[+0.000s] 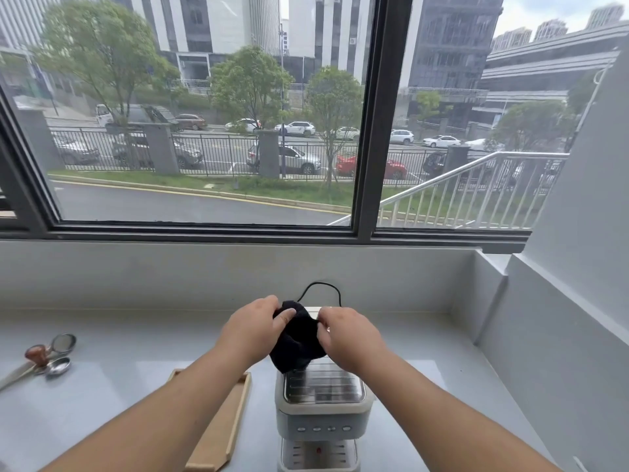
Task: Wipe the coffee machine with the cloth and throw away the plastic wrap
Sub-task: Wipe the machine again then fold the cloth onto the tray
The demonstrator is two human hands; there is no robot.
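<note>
A small white coffee machine (321, 415) stands on the grey counter at bottom centre, with a metal grille on top and a row of buttons on its front. A black cloth (299, 338) is bunched above the machine's rear top. My left hand (253, 330) grips the cloth's left side. My right hand (347, 333) pinches its right edge. The cloth's lower end hangs down onto the grille. No plastic wrap is visible.
A wooden tray (221, 427) lies just left of the machine. A wooden-handled tamper (36, 356) and metal portafilter parts (61, 352) lie at the far left. A black cord (321, 291) loops behind the machine. A wall (551, 335) bounds the counter on the right, with a window behind.
</note>
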